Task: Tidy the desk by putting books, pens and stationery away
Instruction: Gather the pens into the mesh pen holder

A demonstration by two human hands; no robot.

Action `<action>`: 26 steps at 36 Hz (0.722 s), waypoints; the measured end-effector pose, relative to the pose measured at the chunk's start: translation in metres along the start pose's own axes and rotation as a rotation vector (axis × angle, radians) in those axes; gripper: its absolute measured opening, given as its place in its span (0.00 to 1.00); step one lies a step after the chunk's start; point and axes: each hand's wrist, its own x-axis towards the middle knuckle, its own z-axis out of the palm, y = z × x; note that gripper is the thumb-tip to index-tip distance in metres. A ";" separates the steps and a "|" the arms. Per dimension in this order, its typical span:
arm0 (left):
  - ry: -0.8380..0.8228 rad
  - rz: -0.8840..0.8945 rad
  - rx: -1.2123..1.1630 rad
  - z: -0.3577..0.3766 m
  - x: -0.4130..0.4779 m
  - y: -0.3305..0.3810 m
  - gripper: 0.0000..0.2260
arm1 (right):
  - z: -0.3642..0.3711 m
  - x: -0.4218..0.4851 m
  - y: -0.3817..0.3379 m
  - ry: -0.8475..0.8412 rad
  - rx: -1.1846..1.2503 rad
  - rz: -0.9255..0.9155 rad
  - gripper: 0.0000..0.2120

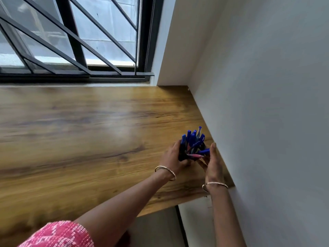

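Note:
A dark pen holder [183, 156] packed with several blue-capped pens [191, 138] sits near the right end of the wooden desk [89, 131], close to the white wall. My left hand [171, 156] grips the holder's left side. On the holder's right side, my right hand [213, 160] is cupped against it, thumb raised beside the rim. A pink pen [195, 155] lies across the holder's front between my hands. The holder's base is hidden by my fingers.
A white wall [267, 104] borders the desk on the right. A barred window [71, 41] runs along the desk's far edge. The desk's front edge ends above a white cabinet front [160, 229]. A pink sleeve [58, 236] shows at the bottom left.

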 end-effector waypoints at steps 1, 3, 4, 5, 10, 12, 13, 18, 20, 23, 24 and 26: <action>-0.004 -0.001 0.004 0.000 -0.001 -0.001 0.35 | 0.001 -0.002 0.001 0.006 0.004 0.007 0.25; -0.017 -0.009 -0.006 -0.003 -0.003 -0.003 0.36 | 0.003 -0.004 0.005 0.022 0.036 0.033 0.28; -0.023 -0.014 -0.015 -0.005 -0.006 -0.005 0.37 | 0.004 -0.005 0.008 0.035 0.053 0.046 0.32; -0.027 -0.020 -0.021 -0.008 -0.009 -0.007 0.38 | 0.006 -0.006 0.012 0.070 0.065 0.071 0.36; 0.011 -0.027 -0.116 -0.024 -0.031 -0.026 0.31 | 0.015 -0.031 0.034 0.301 0.157 0.157 0.29; 0.032 -0.029 -0.146 -0.034 -0.044 -0.033 0.24 | 0.024 -0.051 0.042 0.377 0.139 0.141 0.20; 0.048 -0.030 -0.154 -0.040 -0.052 -0.037 0.21 | 0.029 -0.062 0.045 0.394 0.099 0.115 0.15; 0.105 -0.034 -0.217 -0.076 -0.095 -0.063 0.09 | 0.070 -0.118 0.067 0.234 -0.018 0.059 0.10; 0.137 -0.044 -0.226 -0.090 -0.113 -0.076 0.07 | 0.089 -0.139 0.073 0.175 -0.021 0.043 0.10; 0.194 -0.068 -0.213 -0.113 -0.141 -0.093 0.07 | 0.115 -0.164 0.080 0.123 -0.025 0.026 0.10; 0.206 -0.074 -0.204 -0.124 -0.153 -0.099 0.06 | 0.124 -0.175 0.082 0.110 -0.025 0.019 0.10; 0.223 -0.083 -0.191 -0.141 -0.173 -0.110 0.05 | 0.139 -0.190 0.086 0.086 -0.022 -0.003 0.10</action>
